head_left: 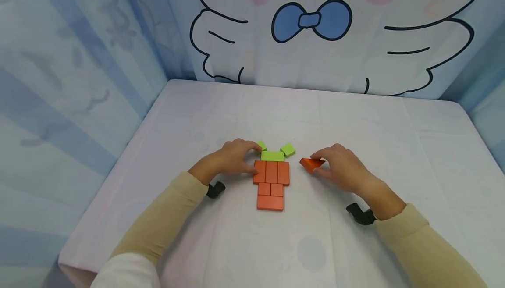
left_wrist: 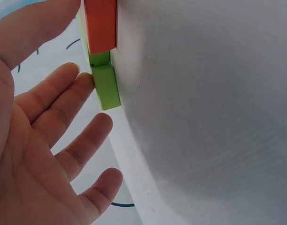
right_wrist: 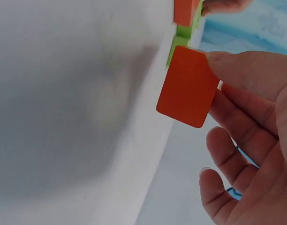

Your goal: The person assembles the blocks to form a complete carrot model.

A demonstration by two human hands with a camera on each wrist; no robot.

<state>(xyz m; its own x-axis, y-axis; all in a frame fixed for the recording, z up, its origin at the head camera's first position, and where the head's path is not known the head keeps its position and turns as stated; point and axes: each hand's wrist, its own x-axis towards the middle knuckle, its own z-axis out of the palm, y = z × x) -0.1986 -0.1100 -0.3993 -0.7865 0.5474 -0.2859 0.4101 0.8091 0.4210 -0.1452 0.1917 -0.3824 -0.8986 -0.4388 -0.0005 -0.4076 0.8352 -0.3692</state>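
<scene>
Orange blocks lie fitted together on the white cloth: three upright oblongs in a row, two small squares below them and a wide piece at the bottom. Above the row sits a green oblong block, with a tilted small green block at each upper corner. My left hand is at the left side; its fingertips touch the left small green block, and the thumb is by the orange row. Between thumb and fingers, my right hand pinches an orange triangular block, right of the arrangement.
The blocks lie on a table covered with pale cloth. Behind it hangs a curtain with a cartoon figure, and a blue patterned curtain runs along the left. Black wrist mounts stick out below both wrists.
</scene>
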